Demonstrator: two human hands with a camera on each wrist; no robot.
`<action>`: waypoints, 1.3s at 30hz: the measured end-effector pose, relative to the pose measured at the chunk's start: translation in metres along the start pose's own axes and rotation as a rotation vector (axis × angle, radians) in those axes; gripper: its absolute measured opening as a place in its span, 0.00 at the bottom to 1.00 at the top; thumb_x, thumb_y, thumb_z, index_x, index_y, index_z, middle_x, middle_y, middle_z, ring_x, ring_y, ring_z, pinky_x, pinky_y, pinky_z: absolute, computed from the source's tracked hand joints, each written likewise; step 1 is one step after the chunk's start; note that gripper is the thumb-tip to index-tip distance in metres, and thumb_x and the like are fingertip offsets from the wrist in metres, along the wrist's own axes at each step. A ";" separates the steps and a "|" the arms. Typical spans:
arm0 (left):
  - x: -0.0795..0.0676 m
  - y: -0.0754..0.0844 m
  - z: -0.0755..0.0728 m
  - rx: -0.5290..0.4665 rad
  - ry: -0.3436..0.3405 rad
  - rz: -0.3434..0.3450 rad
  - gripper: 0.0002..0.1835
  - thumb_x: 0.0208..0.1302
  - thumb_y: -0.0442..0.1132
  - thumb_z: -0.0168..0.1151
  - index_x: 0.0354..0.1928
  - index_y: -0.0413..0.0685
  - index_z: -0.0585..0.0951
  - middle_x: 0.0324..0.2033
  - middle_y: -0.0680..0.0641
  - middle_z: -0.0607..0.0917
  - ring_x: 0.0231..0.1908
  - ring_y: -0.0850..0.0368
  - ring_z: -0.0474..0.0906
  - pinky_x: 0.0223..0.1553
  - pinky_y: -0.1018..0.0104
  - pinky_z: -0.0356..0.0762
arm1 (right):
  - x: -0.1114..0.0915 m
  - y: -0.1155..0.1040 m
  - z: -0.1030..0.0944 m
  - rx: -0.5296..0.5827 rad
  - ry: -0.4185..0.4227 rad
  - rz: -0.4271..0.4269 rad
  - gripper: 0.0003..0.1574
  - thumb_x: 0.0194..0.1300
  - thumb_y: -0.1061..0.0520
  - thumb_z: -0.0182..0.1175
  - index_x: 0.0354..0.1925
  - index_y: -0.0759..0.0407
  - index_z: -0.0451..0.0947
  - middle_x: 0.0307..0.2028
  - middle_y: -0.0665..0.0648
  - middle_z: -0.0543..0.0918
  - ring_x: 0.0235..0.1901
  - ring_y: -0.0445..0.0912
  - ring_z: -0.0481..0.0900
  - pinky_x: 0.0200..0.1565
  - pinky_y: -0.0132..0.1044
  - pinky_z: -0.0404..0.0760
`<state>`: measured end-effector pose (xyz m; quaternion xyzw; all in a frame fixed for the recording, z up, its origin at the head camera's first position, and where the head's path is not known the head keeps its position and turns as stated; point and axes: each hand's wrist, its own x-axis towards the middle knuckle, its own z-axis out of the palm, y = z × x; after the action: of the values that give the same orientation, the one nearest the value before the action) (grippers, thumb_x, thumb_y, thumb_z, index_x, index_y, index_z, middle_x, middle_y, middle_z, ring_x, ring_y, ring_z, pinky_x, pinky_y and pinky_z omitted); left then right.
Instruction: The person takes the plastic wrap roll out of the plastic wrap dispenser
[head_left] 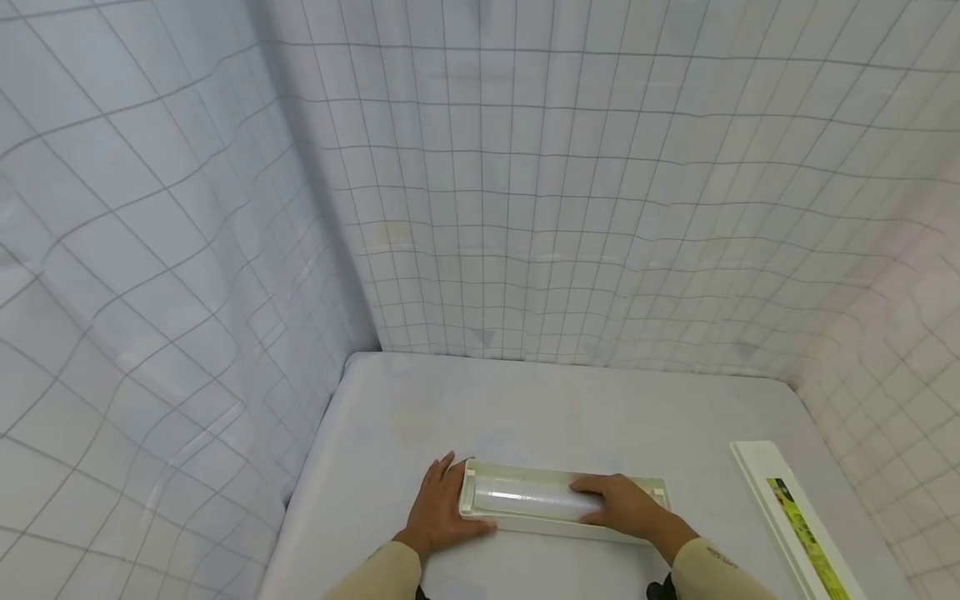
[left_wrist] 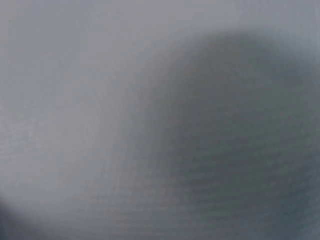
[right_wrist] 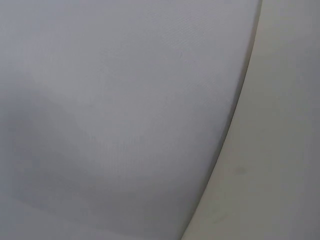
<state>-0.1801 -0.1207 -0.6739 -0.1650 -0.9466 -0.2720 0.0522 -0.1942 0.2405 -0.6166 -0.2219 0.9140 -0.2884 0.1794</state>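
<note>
- Box (head_left: pixel 555 527), long, shallow, off-white: sits on the white table (head_left: pixel 600 408), near the lower middle of the head view, long side running left to right with a slight slant. Top side uncovered.
- Roll (head_left: pixel 517 496), whitish and glossy (a bright streak of light along it): lies lengthwise inside the box, its left part in plain sight.
- Left hand (head_left: pixel 442 508): at the box's left end, fingers straight and a little spread, pointing away from the body; thumb laid along the near side. Not clenched; it touches the box.
- Right hand (head_left: pixel 630 504): over the right part of the box, grasping the roll, fingers on the far side and thumb on the near side. The hand hides some of that end.
- Panel (head_left: pixel 763 492), long and white: lies well apart from the box at the table's right, slanting, cut off at the bottom of the view. Carries a yellow-green label (head_left: pixel 810 542) with a dark end (print too small to read).
- Sleeves (head_left: pixel 378 575), beige, on both arms; black bits show by the wrists.
- White sheets (head_left: pixel 510 167) with a dark grid hang around the table.
- Left wrist view: grey blur only. Right wrist view: a pale surface beside a cream edge (which thing, cannot tell).
</note>
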 end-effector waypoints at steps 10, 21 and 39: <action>0.001 0.002 -0.002 -0.016 -0.013 -0.011 0.58 0.37 0.79 0.71 0.69 0.53 0.71 0.63 0.52 0.81 0.75 0.42 0.63 0.79 0.43 0.55 | 0.001 0.002 0.001 0.030 -0.004 0.009 0.36 0.59 0.41 0.73 0.62 0.53 0.82 0.62 0.58 0.83 0.64 0.59 0.80 0.64 0.59 0.78; 0.001 -0.001 -0.003 -0.004 -0.010 0.012 0.58 0.38 0.80 0.71 0.69 0.54 0.71 0.63 0.52 0.81 0.75 0.41 0.63 0.78 0.42 0.56 | 0.001 -0.001 -0.002 0.037 -0.011 0.005 0.36 0.59 0.40 0.73 0.62 0.53 0.82 0.62 0.60 0.83 0.64 0.60 0.80 0.62 0.59 0.79; 0.001 0.002 -0.001 -0.009 -0.006 -0.002 0.59 0.38 0.80 0.70 0.70 0.54 0.71 0.65 0.53 0.81 0.74 0.42 0.64 0.78 0.42 0.57 | -0.003 -0.015 -0.025 -0.019 0.002 0.008 0.34 0.56 0.42 0.75 0.58 0.54 0.85 0.57 0.58 0.87 0.58 0.57 0.84 0.59 0.56 0.83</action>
<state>-0.1808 -0.1192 -0.6722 -0.1654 -0.9456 -0.2759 0.0483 -0.1978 0.2419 -0.5876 -0.2199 0.9178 -0.2791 0.1775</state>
